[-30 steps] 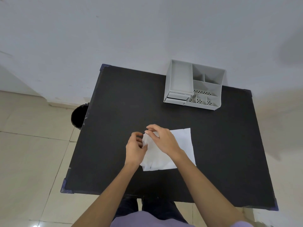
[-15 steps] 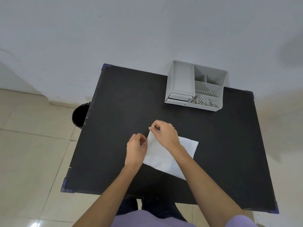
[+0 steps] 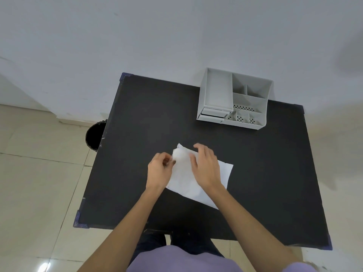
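Note:
A white sheet of paper point(image 3: 184, 179) lies skewed near the middle of the black table point(image 3: 265, 173). Its far left corner is lifted and blurred. My left hand point(image 3: 159, 170) is at the sheet's left edge with fingers curled, pinching the paper near that raised corner. My right hand point(image 3: 206, 166) lies over the upper part of the sheet, fingers bent and spread, thumb on the paper. The right hand hides the middle of the sheet.
A grey desk organiser point(image 3: 233, 99) with several compartments and a small drawer stands at the table's far edge against the white wall. A black bin point(image 3: 94, 135) sits on the tiled floor by the table's left side.
The paper has turned from square to skewed on the table. My right hand let go of the far corner and now lies spread over the sheet; the corner is curling by my left hand.

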